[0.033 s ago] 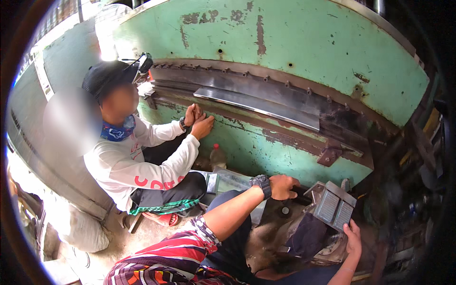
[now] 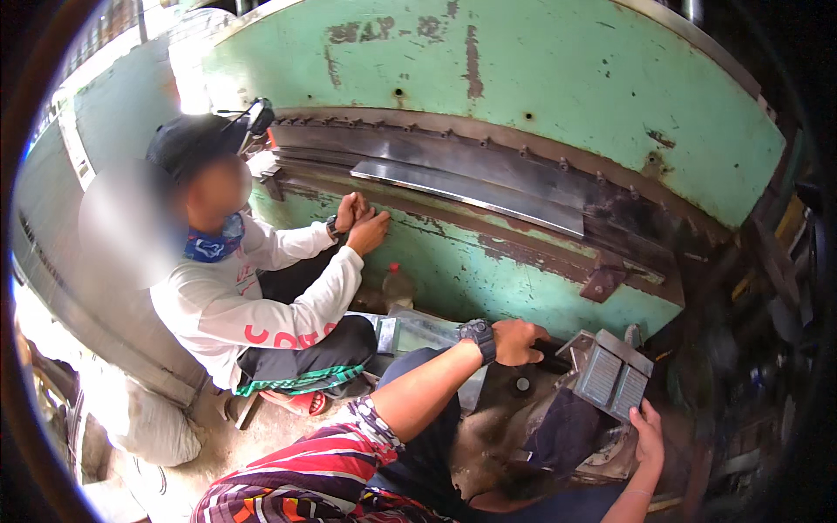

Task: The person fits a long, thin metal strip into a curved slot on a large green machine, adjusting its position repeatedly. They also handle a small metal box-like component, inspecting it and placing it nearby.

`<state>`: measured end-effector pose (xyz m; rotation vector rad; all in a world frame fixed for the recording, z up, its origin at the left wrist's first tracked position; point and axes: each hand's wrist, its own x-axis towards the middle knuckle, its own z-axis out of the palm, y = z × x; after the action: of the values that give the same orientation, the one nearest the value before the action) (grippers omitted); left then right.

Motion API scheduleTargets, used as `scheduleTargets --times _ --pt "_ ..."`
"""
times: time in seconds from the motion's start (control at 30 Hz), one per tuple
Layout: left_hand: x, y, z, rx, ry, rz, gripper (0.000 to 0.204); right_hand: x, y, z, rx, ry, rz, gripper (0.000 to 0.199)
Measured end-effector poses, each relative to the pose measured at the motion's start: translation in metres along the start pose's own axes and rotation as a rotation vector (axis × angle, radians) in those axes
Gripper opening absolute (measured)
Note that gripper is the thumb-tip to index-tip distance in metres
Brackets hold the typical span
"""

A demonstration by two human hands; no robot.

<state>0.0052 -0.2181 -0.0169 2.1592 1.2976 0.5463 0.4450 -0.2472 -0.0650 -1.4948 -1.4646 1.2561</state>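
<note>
My left hand (image 2: 519,341), with a dark watch on the wrist, is closed low beside the green machine's base; its fingers are partly hidden, so what it grips is unclear. On the right, my right hand (image 2: 647,433) has its fingers at the lower edge of a grey double foot pedal (image 2: 613,380) with two ribbed plates. The pedal is tilted and stands close to the machine's right end. Across the bed of the green press brake (image 2: 558,57) lies a long shiny metal strip (image 2: 466,197), beneath the dark upper blade.
At the left a co-worker in a white sleeve (image 2: 288,324) sits low, both hands (image 2: 362,225) together before the machine. A bottle with a red cap (image 2: 398,286) stands against its base. A white sack (image 2: 150,418) lies lower left; dark metal clutter fills the right side.
The whole view has shifted very slightly. Both my hands, the foot pedal, the metal strip and the co-worker's hands hold the same places.
</note>
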Motion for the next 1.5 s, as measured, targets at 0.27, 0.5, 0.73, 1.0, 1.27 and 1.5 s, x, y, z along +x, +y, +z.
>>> scheduleTargets --times 0.27,0.5,0.73,1.0,1.27,1.5 --pt "-0.001 0.011 -0.017 0.043 -0.079 -0.004 0.053 0.005 0.001 -0.005 -0.052 -0.006 0.033 0.079" --pt "0.012 0.020 -0.008 0.051 -0.126 -0.015 0.055 0.003 0.009 -0.009 -0.029 0.010 0.024 0.083" --pt "0.015 0.019 -0.005 0.058 -0.173 -0.012 0.056 0.009 0.013 -0.005 -0.046 0.004 0.045 0.080" --pt "0.021 0.016 0.003 0.089 -0.177 -0.022 0.055 0.000 -0.011 0.004 0.017 0.002 0.017 0.068" --pt "0.021 0.013 0.005 0.063 -0.099 0.036 0.055 0.001 0.008 -0.010 -0.004 0.006 0.049 0.078" --pt "0.020 0.016 0.001 0.073 -0.167 -0.008 0.055 0.006 0.017 -0.010 -0.044 0.005 0.028 0.084"
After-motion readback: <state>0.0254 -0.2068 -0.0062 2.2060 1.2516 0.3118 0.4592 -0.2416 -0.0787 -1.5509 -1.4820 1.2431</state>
